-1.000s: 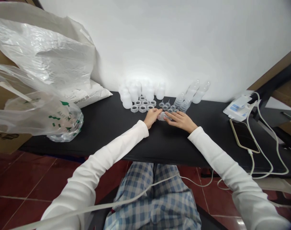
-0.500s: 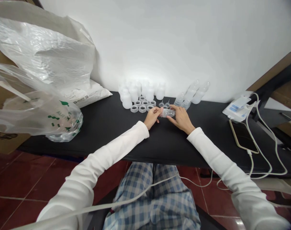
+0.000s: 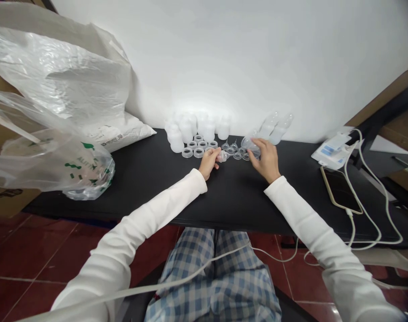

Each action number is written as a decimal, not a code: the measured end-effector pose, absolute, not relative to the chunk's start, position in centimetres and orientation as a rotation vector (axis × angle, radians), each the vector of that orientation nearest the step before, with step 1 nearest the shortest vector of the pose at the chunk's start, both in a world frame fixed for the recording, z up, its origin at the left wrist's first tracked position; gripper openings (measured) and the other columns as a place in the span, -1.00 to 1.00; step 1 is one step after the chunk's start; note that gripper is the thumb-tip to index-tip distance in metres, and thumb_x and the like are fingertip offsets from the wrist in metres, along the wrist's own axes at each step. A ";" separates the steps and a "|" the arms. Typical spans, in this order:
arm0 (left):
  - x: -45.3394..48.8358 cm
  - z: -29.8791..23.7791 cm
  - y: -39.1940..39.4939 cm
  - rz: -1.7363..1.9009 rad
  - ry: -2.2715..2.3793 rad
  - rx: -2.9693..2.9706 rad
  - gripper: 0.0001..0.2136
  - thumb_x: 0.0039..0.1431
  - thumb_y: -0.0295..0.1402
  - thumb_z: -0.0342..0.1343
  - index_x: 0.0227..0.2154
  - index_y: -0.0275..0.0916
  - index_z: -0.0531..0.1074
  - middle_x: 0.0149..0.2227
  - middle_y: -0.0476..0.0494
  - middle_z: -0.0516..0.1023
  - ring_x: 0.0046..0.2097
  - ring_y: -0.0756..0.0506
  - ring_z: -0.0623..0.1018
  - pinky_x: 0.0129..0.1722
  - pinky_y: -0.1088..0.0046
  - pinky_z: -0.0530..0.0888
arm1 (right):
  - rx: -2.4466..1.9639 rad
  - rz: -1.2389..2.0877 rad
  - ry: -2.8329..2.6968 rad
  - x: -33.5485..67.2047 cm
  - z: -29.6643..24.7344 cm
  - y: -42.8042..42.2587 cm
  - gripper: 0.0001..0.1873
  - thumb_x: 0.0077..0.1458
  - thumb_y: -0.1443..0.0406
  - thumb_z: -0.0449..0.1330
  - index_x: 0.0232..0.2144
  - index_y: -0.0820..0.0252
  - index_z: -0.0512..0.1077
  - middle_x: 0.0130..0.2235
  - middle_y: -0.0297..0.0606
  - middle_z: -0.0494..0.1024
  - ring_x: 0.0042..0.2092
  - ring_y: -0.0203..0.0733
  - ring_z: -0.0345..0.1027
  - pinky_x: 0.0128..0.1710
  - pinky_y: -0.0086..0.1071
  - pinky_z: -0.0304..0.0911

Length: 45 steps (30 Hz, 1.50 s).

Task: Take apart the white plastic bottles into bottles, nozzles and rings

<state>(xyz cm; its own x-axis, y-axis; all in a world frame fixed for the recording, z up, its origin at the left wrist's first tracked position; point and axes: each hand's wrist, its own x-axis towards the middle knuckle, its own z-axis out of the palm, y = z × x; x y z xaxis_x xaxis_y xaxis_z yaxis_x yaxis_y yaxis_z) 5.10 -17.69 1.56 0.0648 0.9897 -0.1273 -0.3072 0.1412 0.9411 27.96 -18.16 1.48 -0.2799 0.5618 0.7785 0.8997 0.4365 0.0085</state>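
Between the fingertips of my left hand (image 3: 209, 163) is a small clear bottle teat with its ring (image 3: 223, 156), held sideways just above the table. My right hand (image 3: 266, 160) is curled round a clear domed bottle cap (image 3: 249, 142), with its fingers on the near side of it. In the gap between my hands several clear teats (image 3: 236, 155) stand on the table. Left of them lie several translucent screw rings (image 3: 198, 152) in rows. Behind the rings stand several frosted white bottles (image 3: 209, 129).
Two capped bottles (image 3: 280, 130) stand beyond my right hand. A white plastic sack (image 3: 63, 71) and a clear bag (image 3: 86, 165) fill the left side. At right are a phone (image 3: 341, 190), a white power strip (image 3: 332, 151) and looping cables on the black table (image 3: 224, 210).
My right hand has left the clear piece near my left hand and moved right to the clear caps. Teats behind it now show. My left hand has barely moved.
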 end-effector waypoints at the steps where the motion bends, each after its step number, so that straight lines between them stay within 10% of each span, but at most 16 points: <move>1: 5.1 1.6 -17.8 1.209 1.003 0.900 -0.69 0.25 -0.26 0.21 -0.52 -0.25 0.27 -0.52 0.04 0.32 -0.48 0.09 0.34 -0.68 0.66 0.18 | -1.272 -0.592 -1.906 28.3 1.5 -17.9 -0.51 0.34 0.13 0.04 0.24 0.16 0.27 0.07 0.04 0.52 0.08 0.11 0.43 -0.01 -0.04 0.33; 6: 5.2 1.7 -17.9 1.212 1.004 0.882 -0.68 0.22 -0.21 0.24 -0.51 -0.26 0.29 -0.50 0.03 0.35 -0.46 0.08 0.37 -0.67 0.66 0.19 | -1.439 -0.561 -1.631 31.0 1.3 -16.4 -0.27 0.31 -0.03 0.01 0.35 0.25 0.02 0.02 0.08 0.48 -0.11 0.07 0.46 -0.02 0.05 0.32; 24: 5.4 2.2 -18.5 1.171 1.025 0.931 -0.68 0.26 -0.31 0.19 -0.56 -0.24 0.24 -0.51 0.04 0.32 -0.46 0.08 0.35 -0.68 0.65 0.21 | -1.684 -0.602 -1.767 31.9 1.7 -16.2 -0.53 0.36 0.15 -0.06 0.18 0.12 0.42 -0.09 -0.02 0.50 -0.04 0.04 0.38 -0.06 -0.14 0.21; 45: 5.4 1.9 -18.3 1.163 1.018 0.966 -0.63 0.20 -0.22 0.25 -0.58 -0.24 0.24 -0.53 0.03 0.31 -0.46 0.07 0.35 -0.67 0.64 0.20 | -1.609 -0.370 -1.844 33.2 -0.3 -14.7 -0.23 0.29 0.07 0.03 0.39 0.36 0.03 0.04 0.11 0.56 -0.10 0.08 0.46 -0.05 -0.02 0.33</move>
